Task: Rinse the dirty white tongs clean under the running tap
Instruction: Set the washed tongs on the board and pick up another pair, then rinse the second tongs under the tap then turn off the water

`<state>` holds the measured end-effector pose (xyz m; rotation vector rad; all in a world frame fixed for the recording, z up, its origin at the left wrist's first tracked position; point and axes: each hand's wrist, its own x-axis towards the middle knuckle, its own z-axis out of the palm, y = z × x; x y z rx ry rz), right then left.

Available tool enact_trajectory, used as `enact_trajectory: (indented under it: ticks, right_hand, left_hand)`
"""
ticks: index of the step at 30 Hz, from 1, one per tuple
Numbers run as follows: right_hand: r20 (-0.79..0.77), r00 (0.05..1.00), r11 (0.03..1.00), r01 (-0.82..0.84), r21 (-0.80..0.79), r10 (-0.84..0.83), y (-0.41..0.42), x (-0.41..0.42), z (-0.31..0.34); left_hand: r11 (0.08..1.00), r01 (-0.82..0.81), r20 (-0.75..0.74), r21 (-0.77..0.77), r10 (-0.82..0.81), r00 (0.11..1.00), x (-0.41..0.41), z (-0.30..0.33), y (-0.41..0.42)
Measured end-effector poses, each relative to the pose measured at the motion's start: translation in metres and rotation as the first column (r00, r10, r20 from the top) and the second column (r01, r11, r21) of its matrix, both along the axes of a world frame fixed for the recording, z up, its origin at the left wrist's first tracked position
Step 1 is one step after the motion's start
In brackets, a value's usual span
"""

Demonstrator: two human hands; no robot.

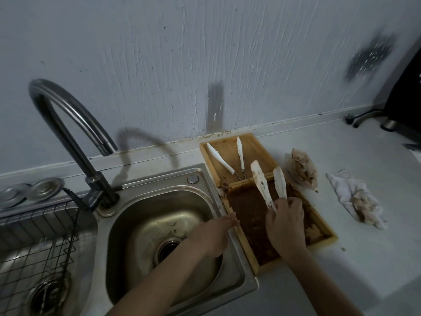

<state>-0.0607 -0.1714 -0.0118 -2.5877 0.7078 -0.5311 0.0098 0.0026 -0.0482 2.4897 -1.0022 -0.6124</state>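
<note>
Tongs (pixel 268 183), soiled, gripped in right hand (pixel 286 226) over tray (pixel 328 241); left hand (pixel 214 233) open at sink (pixel 241 270); next, carry under tap (pixel 68 115).

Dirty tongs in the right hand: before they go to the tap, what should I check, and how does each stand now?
1. Right hand grips the dirty tongs: ok.
2. Tap running: not ok, no stream visible.
3. Tongs under the spout: not ok, they are over the wooden tray.
4. Sink basin free of dishes: ok.
5. Left hand free to open the tap: ok, it rests at the sink edge.
6. Tap handle position: cannot tell.
</note>
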Motion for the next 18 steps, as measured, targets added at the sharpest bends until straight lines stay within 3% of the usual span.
enact_trajectory:
  ticks: [3, 5, 7, 9, 14, 18]
  right_hand:
    - [0.171, 0.980, 0.972, -0.133, 0.193, 0.100, 0.010, 0.006, 0.019]
    - [0.152, 0.981, 0.899, -0.175, 0.401, 0.122, 0.019, 0.017, 0.031]
    - [0.078, 0.987, 0.714, -0.157, 0.682, 0.142, 0.031, 0.027, 0.044]
    - [-0.001, 0.983, 0.438, -0.080, 0.895, 0.182, 0.044, 0.033, 0.055]
    - [-0.075, 0.939, -0.041, 0.094, 0.995, 0.335, 0.086, 0.049, 0.046]
    - [-0.082, 0.895, -0.189, 0.181, 0.965, 0.439, 0.119, 0.062, 0.031]
  left_hand:
    - [0.999, -0.043, -0.141, -0.027, 0.038, 0.989, 0.004, 0.007, 0.003]
    - [0.993, -0.087, -0.196, -0.080, 0.070, 0.978, 0.009, 0.017, 0.012]
    - [0.977, -0.168, -0.213, -0.132, 0.138, 0.967, 0.015, 0.027, 0.029]
    - [0.951, -0.270, -0.209, -0.153, 0.236, 0.949, 0.021, 0.034, 0.049]
    - [0.812, -0.533, -0.194, -0.237, 0.498, 0.845, 0.031, 0.042, 0.111]
    - [0.598, -0.716, -0.105, -0.360, 0.737, 0.668, 0.036, 0.049, 0.154]
